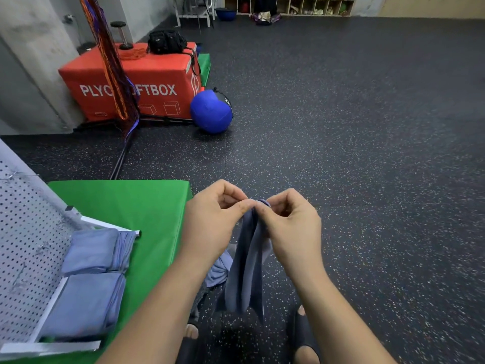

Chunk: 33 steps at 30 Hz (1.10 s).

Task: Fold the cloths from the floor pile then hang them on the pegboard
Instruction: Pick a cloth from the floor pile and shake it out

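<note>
Two bare hands nearly touching above the dark speckled rubber floor (367, 153): left hand (210, 219) and right hand (291, 222), each pinching with thumb and forefinger the top edge of one grey-blue fabric cloth (246, 271), remaining fingers curled in. Cloth hanging down between the forearms in loose vertical folds, lower end near a dark open-toed sandal (304, 334).

Just behind the left forearm, on the floor beside the right edge of a green padded mat (126, 203), a crumpled pile of matching cloths (216, 271), partly hidden.

On the mat's left side, a white perforated pegboard (23, 245) with white bars; against its face, side by side, an upper folded blue cloth (91, 252) and a lower folded blue cloth (84, 303).

Farther off, at the grey wall, a red padded plyo box (147, 82), bearing on its top a black bag (166, 42), a dark dumbbell (122, 35) and a coil of orange rope (133, 53). Touching the box's right corner, a blue ball (210, 111). In front of the box, a hanging bundle of orange and purple cords (110, 61).

Along the far wall, a wooden cubby shelf (301, 5), compartments holding small items too distant to tell.
</note>
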Available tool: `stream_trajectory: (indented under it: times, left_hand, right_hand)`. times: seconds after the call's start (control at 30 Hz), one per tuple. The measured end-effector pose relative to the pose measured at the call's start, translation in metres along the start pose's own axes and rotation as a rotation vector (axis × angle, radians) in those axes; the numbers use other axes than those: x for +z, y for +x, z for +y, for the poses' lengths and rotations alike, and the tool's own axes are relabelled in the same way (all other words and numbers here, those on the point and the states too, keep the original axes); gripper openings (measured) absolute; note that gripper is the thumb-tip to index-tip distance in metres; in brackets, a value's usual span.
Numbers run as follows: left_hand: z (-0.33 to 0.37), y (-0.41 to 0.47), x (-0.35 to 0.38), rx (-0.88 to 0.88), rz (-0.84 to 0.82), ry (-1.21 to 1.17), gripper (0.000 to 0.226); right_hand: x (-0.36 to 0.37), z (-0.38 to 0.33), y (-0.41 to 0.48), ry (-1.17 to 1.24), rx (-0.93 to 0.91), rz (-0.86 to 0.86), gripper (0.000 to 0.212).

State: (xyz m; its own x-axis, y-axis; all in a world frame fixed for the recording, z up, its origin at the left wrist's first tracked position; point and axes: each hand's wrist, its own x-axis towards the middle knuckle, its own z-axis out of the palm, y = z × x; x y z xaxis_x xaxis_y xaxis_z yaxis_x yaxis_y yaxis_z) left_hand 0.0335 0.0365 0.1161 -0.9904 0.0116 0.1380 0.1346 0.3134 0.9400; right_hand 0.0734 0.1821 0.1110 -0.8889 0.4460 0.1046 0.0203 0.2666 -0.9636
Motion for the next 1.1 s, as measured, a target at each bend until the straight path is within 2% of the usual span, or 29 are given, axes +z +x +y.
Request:
stream_trajectory:
  times: [0.1,0.27,0.47,0.6,0.73,0.83,1.1]
  left_hand:
    - [0.002,0.001,0.000,-0.006,0.005,-0.041,0.016]
    - [0.005,-0.002,0.000,-0.040,-0.049,-0.118,0.023]
    - [0.011,-0.003,-0.006,-0.026,0.001,-0.153,0.024]
    - [0.014,-0.003,-0.008,-0.013,0.020,-0.187,0.021]
    - [0.016,-0.004,-0.007,0.009,-0.005,-0.230,0.021]
    - [0.016,-0.004,-0.007,0.023,-0.005,-0.244,0.021]
    - [0.018,-0.002,-0.013,0.035,-0.073,-0.250,0.018]
  right_hand:
    - [0.001,0.000,0.000,0.002,0.010,-0.007,0.021]
    - [0.003,0.003,-0.002,0.084,0.030,-0.101,0.006]
    - [0.001,-0.005,-0.003,0.086,-0.029,-0.169,0.027]
    - [0.001,-0.004,-0.003,0.072,-0.089,-0.165,0.016]
    - [0.001,-0.006,-0.003,0.022,-0.155,-0.136,0.029]
    - [0.000,-0.007,-0.003,-0.066,-0.236,-0.142,0.018]
    - [-0.004,-0.010,0.000,-0.033,-0.220,-0.126,0.014]
